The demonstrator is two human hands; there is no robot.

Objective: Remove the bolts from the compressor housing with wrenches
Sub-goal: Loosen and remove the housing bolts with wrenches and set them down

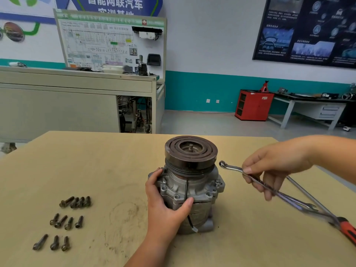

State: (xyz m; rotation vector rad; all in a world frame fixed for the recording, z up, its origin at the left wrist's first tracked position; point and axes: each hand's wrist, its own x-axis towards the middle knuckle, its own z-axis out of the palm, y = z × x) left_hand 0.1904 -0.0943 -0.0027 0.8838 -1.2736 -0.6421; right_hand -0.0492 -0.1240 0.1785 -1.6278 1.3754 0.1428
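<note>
The grey compressor (pixel 194 187) stands upright on the wooden table (pixel 115 160), its dark grooved pulley (pixel 191 151) on top. My left hand (pixel 165 201) grips the housing from its left side, thumb across the front. My right hand (pixel 273 168) holds a shiny combination wrench (pixel 233 168) in the air just right of the compressor, ring end pointing toward the pulley. Bolts (pixel 209 194) show in the housing flange. Several removed bolts (pixel 65 221) lie in three rows on the table at the left.
Long pliers with red handles (pixel 344 226) lie on the table at the right, under the wrench's tail. Behind the table stand a grey training bench (pixel 77 105), a red cabinet (pixel 253 106) and a workbench (pixel 312 108).
</note>
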